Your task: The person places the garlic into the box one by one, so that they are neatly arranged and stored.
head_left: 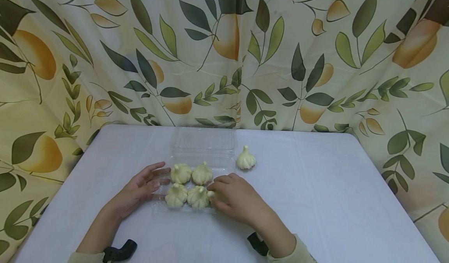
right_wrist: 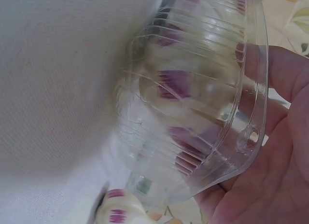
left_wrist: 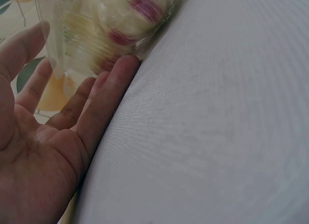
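A clear plastic clamshell box [head_left: 203,157] lies on the table with its lid folded back. Several pale garlic bulbs [head_left: 180,173] sit inside it in two rows; through the box wall [right_wrist: 203,156] purple marks show low on them. My right hand [head_left: 236,198] reaches over the box's right side, fingers curled down around a garlic bulb [head_left: 211,194] mostly hidden beneath them. At the left side, my left hand [head_left: 140,187] has its fingers spread, their tips right at the box's edge. In the left wrist view, the left fingers [left_wrist: 104,103] lie low along the tabletop.
Another garlic bulb [head_left: 246,158] stands on the white tabletop [head_left: 308,185], just right of the box. Behind the table hangs a curtain [head_left: 217,60] printed with leaves and fruit. Black straps [head_left: 120,251] circle both wrists.
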`<state>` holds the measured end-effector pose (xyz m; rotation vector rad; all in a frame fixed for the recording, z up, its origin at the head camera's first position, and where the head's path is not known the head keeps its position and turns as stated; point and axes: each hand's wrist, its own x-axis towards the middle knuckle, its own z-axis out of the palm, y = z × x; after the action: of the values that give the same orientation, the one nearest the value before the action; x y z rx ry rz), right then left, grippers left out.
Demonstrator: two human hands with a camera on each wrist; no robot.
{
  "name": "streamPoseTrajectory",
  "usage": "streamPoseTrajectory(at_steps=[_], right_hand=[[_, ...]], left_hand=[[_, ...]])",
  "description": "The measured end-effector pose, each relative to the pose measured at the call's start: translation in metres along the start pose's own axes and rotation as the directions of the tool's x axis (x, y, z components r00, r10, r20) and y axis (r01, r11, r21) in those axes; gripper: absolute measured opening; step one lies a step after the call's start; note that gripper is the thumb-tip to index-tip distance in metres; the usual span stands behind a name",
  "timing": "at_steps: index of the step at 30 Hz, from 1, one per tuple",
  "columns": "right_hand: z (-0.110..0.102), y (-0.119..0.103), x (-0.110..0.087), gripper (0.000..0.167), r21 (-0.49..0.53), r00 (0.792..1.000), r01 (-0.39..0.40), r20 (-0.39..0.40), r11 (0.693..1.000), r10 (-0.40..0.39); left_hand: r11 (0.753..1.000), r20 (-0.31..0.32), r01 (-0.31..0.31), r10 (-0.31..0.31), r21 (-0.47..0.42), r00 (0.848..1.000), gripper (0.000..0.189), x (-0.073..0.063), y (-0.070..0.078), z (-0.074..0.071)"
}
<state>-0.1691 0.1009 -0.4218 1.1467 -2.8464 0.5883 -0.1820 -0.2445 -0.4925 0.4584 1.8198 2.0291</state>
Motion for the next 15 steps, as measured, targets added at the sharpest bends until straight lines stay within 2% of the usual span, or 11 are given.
streamPoseTrajectory(at_steps=[9, 15], right_hand=[[-0.0025, 0.0004, -0.0006, 0.040, 0.051, 0.999, -0.044, 0.000, 0.998, 0.044], [-0.0092, 0.0024, -0.0007, 0.044, 0.144, 0.998, -0.044, -0.027, 0.989, 0.049]], left_hand=[[1.000, -0.001, 0.000, 0.000, -0.001, 1.000, 0.061, 0.0001, -0.0003, 0.0001], [1.000, -0.007, 0.005, -0.005, 0.001, 1.000, 0.061, 0.0002, -0.0005, 0.0003]])
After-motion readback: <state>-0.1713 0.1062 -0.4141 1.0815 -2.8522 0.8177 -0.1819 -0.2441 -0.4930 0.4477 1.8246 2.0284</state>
